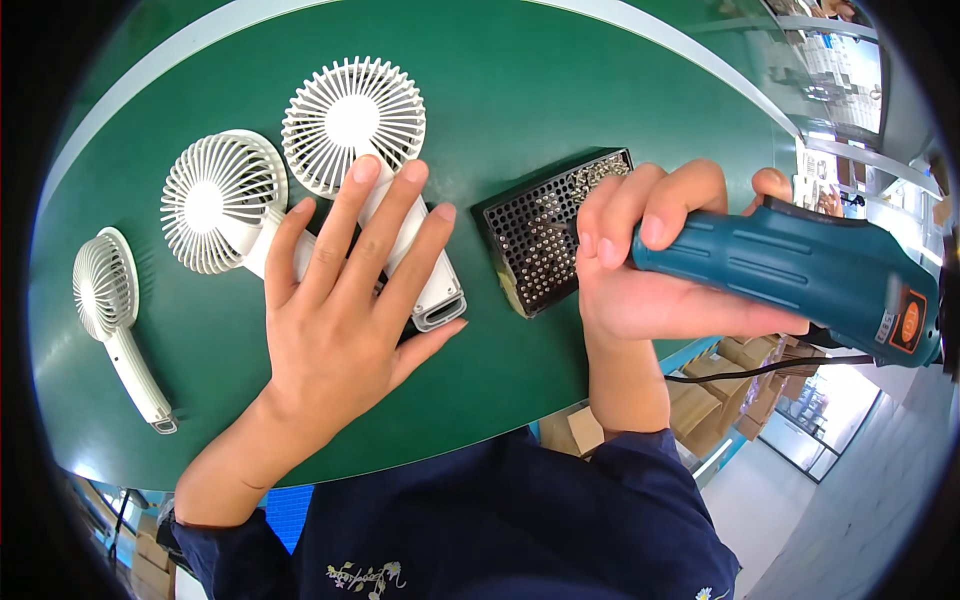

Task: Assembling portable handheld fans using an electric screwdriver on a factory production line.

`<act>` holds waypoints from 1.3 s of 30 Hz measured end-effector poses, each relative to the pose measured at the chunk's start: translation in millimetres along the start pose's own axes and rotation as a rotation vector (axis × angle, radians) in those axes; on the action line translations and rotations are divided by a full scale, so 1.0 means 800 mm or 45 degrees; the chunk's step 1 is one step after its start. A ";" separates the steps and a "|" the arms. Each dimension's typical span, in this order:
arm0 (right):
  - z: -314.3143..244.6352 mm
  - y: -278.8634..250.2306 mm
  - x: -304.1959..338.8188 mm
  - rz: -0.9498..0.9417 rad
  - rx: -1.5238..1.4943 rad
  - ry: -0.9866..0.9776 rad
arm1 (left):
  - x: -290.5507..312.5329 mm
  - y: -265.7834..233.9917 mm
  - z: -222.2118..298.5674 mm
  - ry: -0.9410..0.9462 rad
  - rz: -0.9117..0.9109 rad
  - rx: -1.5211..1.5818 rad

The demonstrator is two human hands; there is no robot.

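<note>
My right hand is wrapped round a teal electric screwdriver, which lies slantwise with its cord end at the far right. Its tip is hidden behind my fingers, near a black screw tray whose holes are partly filled with small screws. My left hand lies spread and flat over the handles of two white handheld fans. One is the upper fan, its round grille pointing away from me; the other is the middle fan, whose handle is mostly covered by my fingers.
A third white handheld fan lies at the left on the green tabletop. A black cord runs off to the right. Beyond the near edge, cardboard boxes sit lower down. Shelving stands at the far right.
</note>
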State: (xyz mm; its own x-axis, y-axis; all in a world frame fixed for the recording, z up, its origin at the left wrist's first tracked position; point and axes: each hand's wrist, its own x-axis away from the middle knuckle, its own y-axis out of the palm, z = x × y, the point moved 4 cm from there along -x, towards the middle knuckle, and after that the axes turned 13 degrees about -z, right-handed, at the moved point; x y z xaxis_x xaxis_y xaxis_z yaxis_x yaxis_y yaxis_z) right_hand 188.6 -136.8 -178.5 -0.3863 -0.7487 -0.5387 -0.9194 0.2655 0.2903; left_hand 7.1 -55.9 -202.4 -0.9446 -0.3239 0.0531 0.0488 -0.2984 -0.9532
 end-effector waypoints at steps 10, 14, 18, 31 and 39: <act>0.000 0.004 0.001 -0.133 0.118 -0.029 | -0.006 0.004 0.007 -0.058 0.115 0.024; -0.005 0.008 0.000 -0.094 0.151 -0.026 | -0.011 0.007 0.012 -0.069 0.157 0.037; -0.022 0.026 -0.002 -0.079 0.101 -0.086 | -0.008 0.007 0.012 -0.082 0.158 0.043; -0.020 0.046 0.009 -0.232 -0.111 -0.050 | -0.012 0.009 0.015 -0.056 0.197 0.084; -0.016 0.043 0.013 -0.230 -0.152 -0.022 | -0.012 0.009 0.015 -0.056 0.216 0.076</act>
State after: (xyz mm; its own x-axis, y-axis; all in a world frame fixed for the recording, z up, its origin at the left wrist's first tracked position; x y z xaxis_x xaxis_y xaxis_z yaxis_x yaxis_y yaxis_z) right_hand 153.6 -142.9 -164.1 -0.2186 -0.7667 -0.6037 -0.9589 0.0539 0.2787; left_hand 20.5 -65.4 -206.4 -0.9061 -0.4128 -0.0924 0.2265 -0.2889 -0.9302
